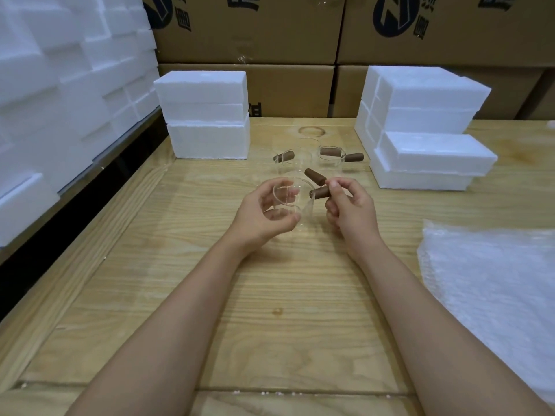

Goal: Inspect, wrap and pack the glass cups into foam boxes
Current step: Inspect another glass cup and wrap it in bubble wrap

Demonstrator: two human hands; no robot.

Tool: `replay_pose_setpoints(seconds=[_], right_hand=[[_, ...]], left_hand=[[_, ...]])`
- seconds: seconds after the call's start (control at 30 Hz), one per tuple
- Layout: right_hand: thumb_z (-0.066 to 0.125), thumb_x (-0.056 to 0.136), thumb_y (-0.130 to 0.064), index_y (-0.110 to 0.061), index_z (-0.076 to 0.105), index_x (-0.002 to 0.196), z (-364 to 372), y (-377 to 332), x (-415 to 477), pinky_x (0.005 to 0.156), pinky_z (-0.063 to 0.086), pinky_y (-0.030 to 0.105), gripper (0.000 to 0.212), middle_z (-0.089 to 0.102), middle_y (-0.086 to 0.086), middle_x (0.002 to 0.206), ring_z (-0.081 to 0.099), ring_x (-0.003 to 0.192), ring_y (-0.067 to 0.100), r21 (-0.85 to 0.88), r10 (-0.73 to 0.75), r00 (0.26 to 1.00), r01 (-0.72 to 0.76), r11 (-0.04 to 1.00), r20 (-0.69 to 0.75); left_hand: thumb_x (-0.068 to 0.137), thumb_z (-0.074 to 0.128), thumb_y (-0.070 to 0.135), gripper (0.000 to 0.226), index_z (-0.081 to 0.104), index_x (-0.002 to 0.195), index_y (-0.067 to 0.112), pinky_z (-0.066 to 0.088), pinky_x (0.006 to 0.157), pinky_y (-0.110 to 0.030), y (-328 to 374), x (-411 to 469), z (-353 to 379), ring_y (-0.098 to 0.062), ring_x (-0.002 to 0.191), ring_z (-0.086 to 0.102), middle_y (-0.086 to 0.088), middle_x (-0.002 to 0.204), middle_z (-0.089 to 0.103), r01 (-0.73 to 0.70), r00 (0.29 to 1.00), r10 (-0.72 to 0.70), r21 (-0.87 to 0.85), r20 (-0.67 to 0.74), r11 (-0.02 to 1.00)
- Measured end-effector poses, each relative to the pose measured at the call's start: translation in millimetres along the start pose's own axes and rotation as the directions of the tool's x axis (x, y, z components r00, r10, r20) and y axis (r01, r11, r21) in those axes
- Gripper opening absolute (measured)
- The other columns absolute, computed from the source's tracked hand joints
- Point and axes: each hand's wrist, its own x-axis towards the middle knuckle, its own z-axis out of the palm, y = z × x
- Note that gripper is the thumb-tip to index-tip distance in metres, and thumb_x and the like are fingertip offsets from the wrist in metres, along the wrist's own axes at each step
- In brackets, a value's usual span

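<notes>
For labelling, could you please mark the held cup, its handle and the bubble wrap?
held cup (306,210): head view, glass wall.
handle (319,192): head view, its brown middle.
bubble wrap (486,280): head view, sheet's middle.

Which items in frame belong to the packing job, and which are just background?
Job: held glass cup, in left hand and right hand; other glass cups; foam boxes; bubble wrap.
Background: cardboard cartons; foam stack at left; table.

Glass cup (289,202), clear w/ brown stub handle (320,192), lifted & tilted, rim toward camera; other cups (330,157) upright just behind; white foam boxes, closed, in L stack (207,115) & R stack (426,127) flanking them.
</notes>
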Motion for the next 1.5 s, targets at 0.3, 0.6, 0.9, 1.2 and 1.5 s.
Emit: replay_pose_setpoints(seconds=[0.3, 0.6, 0.9, 1.2, 1.5], right_hand=[[0.047, 0.100, -0.019, -0.025, 0.054, 0.085, 3.5, 2.2, -2.4, 0.039, 0.030, 0.016, 0.017, 0.050, -0.007, 0.050, 0.041, 0.039, 0.008, 0.058, -0.037, 0.998, 0.040, 0.998, -0.050], [0.051, 0.097, -0.022, -0.024, 0.044, 0.078, 10.9, 8.5, -6.8, 0.055, 0.043, 0.021, 0.020, 0.062, -0.006, 0.066, 0.051, 0.052, 0.003, -0.267, -0.243, 0.945, 0.182, 0.946, -0.219], [0.072, 0.079, -0.045, -0.021, 0.046, 0.075, 15.9, 8.5, -10.9, 0.058, 0.037, 0.005, 0.036, 0.052, -0.009, 0.068, 0.050, 0.057, -0.009, -0.383, -0.255, 0.935, 0.148, 0.912, -0.247], [0.076, 0.062, -0.059, -0.021, 0.041, 0.096, 22.8, 1.3, -12.3, 0.077, 0.038, 0.015, 0.062, 0.038, -0.009, 0.100, 0.050, 0.092, 0.010, -0.500, -0.066, 0.982, -0.034, 0.865, -0.180], [0.084, 0.051, -0.057, -0.027, 0.032, 0.107, 16.8, 2.7, -11.0, 0.100, 0.034, 0.025, 0.082, 0.022, -0.005, 0.114, 0.034, 0.121, 0.018, -0.691, -0.009, 0.997, 0.056, 0.721, 0.071]], left_hand=[[0.064, 0.089, 0.011, 0.079, 0.046, 0.121, 0.044, 0.053, 0.085, -0.021, -6.1, 5.6, 3.9, -0.007, 0.106, 0.062, 0.006, 0.119, 0.061, -0.038, 0.998, 0.045, 0.141, -0.049, 0.989], [0.061, 0.090, 0.024, 0.069, 0.047, 0.109, 0.049, 0.056, 0.077, -0.031, -14.9, 9.7, 6.5, -0.013, 0.075, 0.063, 0.014, 0.101, 0.063, -0.118, 0.990, 0.137, 0.398, -0.020, 0.910], [0.064, 0.088, 0.018, 0.069, 0.052, 0.120, 0.034, 0.052, 0.074, -0.022, -15.1, 8.0, 6.9, -0.003, 0.072, 0.058, 0.015, 0.083, 0.060, -0.178, 0.981, 0.195, 0.476, 0.015, 0.861], [0.061, 0.084, 0.014, 0.067, 0.054, 0.119, 0.032, 0.048, 0.073, -0.022, -15.1, 8.1, 9.1, -0.006, 0.077, 0.058, 0.003, 0.083, 0.062, -0.160, 0.980, 0.198, 0.575, -0.003, 0.802], [0.063, 0.077, 0.008, 0.066, 0.057, 0.122, 0.030, 0.044, 0.069, -0.016, -12.3, 7.3, 5.2, -0.006, 0.067, 0.057, 0.005, 0.074, 0.062, -0.104, 0.985, 0.163, 0.540, -0.063, 0.835]])
